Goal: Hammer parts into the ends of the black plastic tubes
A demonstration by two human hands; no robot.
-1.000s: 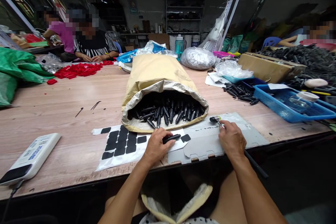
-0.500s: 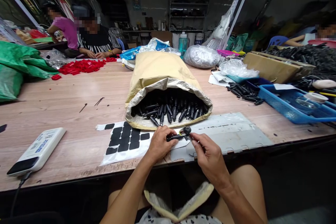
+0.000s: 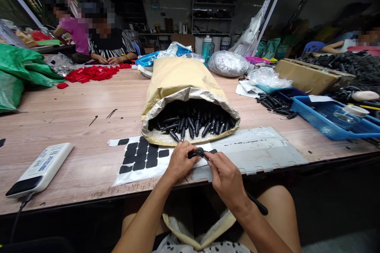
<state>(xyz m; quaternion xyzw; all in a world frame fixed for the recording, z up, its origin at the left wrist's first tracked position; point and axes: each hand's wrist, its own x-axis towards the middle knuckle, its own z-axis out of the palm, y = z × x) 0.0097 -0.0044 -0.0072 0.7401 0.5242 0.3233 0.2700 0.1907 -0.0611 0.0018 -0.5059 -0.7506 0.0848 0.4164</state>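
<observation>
Near the table's front edge, my left hand [image 3: 181, 159] pinches a black cylindrical part [image 3: 192, 153]. My right hand [image 3: 225, 174] is closed just to its right, its fingertips on a thin piece beside a round black knob [image 3: 200, 151]. A black rod end [image 3: 257, 204] shows below my right wrist. Behind both hands lies a yellow sack [image 3: 184, 75], its mouth open toward me, holding several black cylindrical parts [image 3: 197, 124]. A white sheet with black rounded-square stickers [image 3: 139, 158] is left of my left hand. Under my right hand's side lies a grey flat board [image 3: 261, 150].
A white power bank [image 3: 44, 166] with a cable lies at the left. Red pieces [image 3: 92, 74] and a green bag [image 3: 25, 73] are at the far left. On the right stand a blue basket [image 3: 335, 122] and a cardboard box [image 3: 311, 75]. People sit across the table and at far right.
My right hand has moved left, closer to my left hand, and the round black knob is now against the part in my left hand. A black rod end has appeared beneath my right wrist.
</observation>
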